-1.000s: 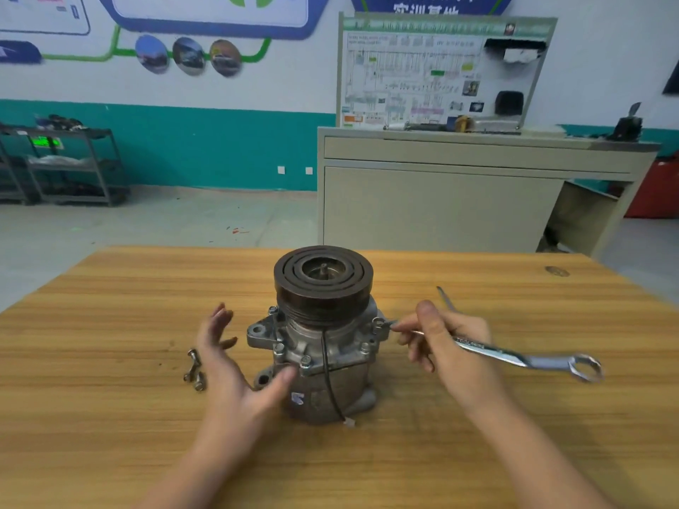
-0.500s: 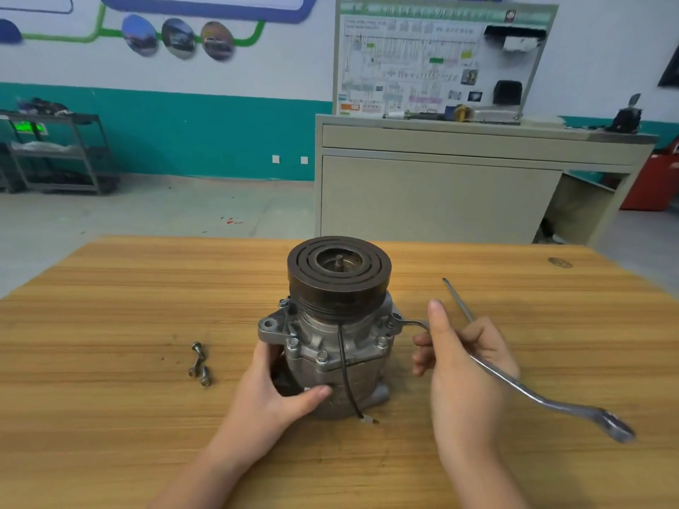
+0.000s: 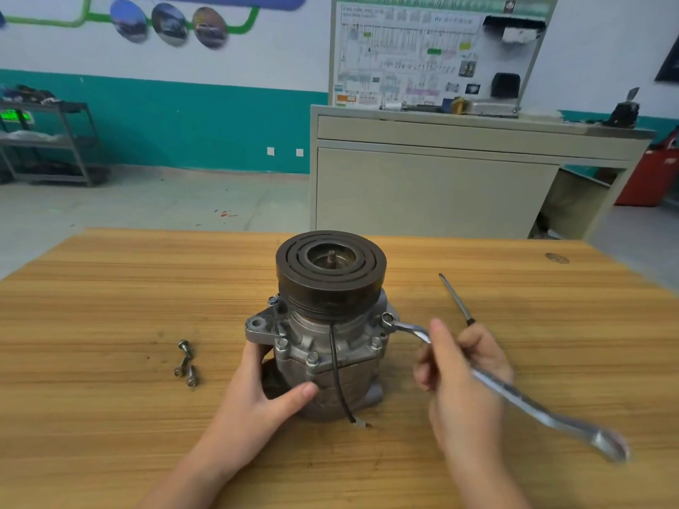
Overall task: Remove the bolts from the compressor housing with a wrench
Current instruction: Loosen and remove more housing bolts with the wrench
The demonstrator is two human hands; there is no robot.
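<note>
compressor (image 3: 327, 347): grey, upright on table, black pulley on top | wrench (image 3: 514, 394): silver, on right flange bolt (image 3: 387, 318) | loose bolts (image 3: 186, 362): three, left

A slim metal rod (image 3: 455, 298) lay on the wooden table (image 3: 110, 306), a beige cabinet (image 3: 422, 185) stood behind with a wiring-diagram board (image 3: 415, 53) on top; a metal shelf rack (image 3: 47, 141) lined the teal wall (image 3: 191, 123), a red cabinet (image 3: 650, 178) at far right

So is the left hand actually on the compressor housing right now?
Touching. The head view shows the left hand wrapped round the compressor housing, thumb pressed flat on its front.
</note>
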